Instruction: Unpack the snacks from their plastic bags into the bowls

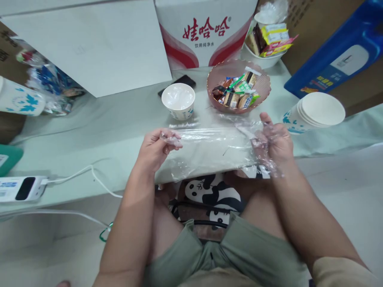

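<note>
A sheet of clear plastic film [214,149] is stretched between my two hands, over the table's near edge. My left hand [157,149] pinches its left end, the fingers closed on a bunched bit. At the other end my right hand [278,141] is closed around a crumpled part of the film, with the thumb pointing up. Just beyond the film stands a white paper cup [178,113] with blue leaf prints and what looks like clear plastic inside. Whether the film is a bag or a single layer I cannot tell.
Behind lie a black phone [188,81] and a pink bowl [215,97] of wrapped snacks. Stacked paper cups [320,113] and a blue bottle [332,59] stand right. A white box [206,24] is at the back. A power strip [24,189] with a white cable lies left.
</note>
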